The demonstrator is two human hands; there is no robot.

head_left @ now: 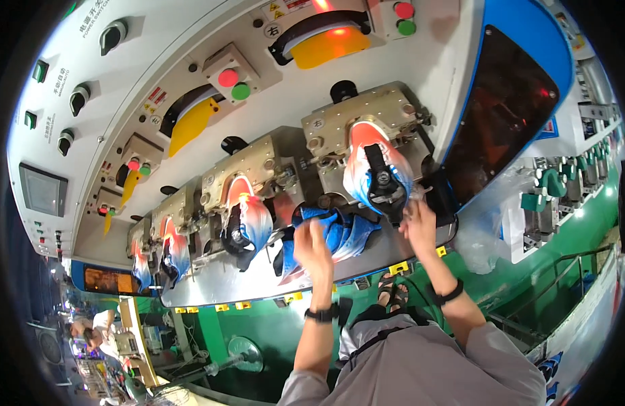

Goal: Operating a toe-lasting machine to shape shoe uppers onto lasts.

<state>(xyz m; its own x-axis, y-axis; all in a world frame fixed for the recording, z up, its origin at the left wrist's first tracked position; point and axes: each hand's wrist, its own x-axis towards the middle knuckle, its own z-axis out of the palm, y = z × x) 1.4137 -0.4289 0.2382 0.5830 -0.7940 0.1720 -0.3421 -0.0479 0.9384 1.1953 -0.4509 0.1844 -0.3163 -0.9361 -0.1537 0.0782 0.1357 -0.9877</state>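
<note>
My left hand (314,249) is over a small heap of blue shoe uppers (350,237) on the machine's metal ledge; its fingers are smeared by motion. Close to the black heel end of a red, white and blue shoe upper (358,164), my right hand (418,223) has bent fingers pressed together. What they hold, if anything, is too small to make out. That upper sits toe up on the rightmost metal clamp station (356,120). A similar shoe upper (258,223) is mounted on the station to its left.
Farther left, more uppers (176,254) sit on stations along the ledge (211,283). Red and green push buttons (234,83) and yellow guards (329,49) line the machine above. Clear plastic (478,237) hangs at the right. Other people (102,335) work at the far lower left.
</note>
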